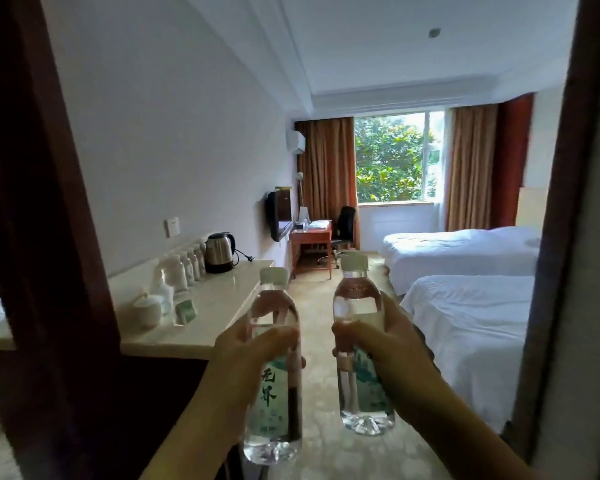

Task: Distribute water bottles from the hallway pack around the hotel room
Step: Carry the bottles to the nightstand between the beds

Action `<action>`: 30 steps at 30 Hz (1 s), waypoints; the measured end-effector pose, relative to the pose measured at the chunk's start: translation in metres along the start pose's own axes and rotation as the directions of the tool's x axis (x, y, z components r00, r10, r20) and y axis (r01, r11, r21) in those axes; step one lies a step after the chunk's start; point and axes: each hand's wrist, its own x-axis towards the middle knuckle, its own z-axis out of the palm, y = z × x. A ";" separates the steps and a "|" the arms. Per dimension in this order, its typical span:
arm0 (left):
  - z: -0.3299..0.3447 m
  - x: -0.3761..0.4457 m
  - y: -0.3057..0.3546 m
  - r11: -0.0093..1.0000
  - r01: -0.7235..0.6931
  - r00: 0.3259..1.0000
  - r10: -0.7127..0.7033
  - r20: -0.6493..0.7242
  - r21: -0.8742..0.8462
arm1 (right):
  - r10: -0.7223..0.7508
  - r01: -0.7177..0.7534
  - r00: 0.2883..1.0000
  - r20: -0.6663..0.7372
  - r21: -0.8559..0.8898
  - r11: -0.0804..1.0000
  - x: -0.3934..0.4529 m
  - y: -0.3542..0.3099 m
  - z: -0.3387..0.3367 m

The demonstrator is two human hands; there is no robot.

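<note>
2 clear water bottles with white caps are held upright side by side, slightly apart, in the near middle. The left bottle (272,368) sits a bit lower and nearer, green label with dark characters showing, and the right bottle (361,344) has its green label mostly covered.

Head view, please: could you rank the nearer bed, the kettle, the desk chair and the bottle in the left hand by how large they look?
1. Nearer bed.
2. Bottle in the left hand; it looks large only because it is near the camera.
3. Kettle and desk chair: too alike to rank, as the chair is far off.
</note>
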 end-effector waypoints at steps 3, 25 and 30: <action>0.002 0.074 -0.011 0.999 -0.015 0.997 0.018 0.074 -0.039 | 0.015 -0.016 0.999 -0.048 -0.024 1.000 0.067 0.024 -0.003; 0.195 0.603 -0.098 0.993 -0.025 0.898 0.074 0.433 -0.119 | -0.088 0.030 0.934 -0.347 -0.169 0.985 0.526 0.157 -0.183; 0.233 0.725 -0.106 0.998 -0.049 0.937 0.056 0.344 -0.029 | -0.071 0.032 0.951 -0.301 -0.134 0.990 0.660 0.184 -0.224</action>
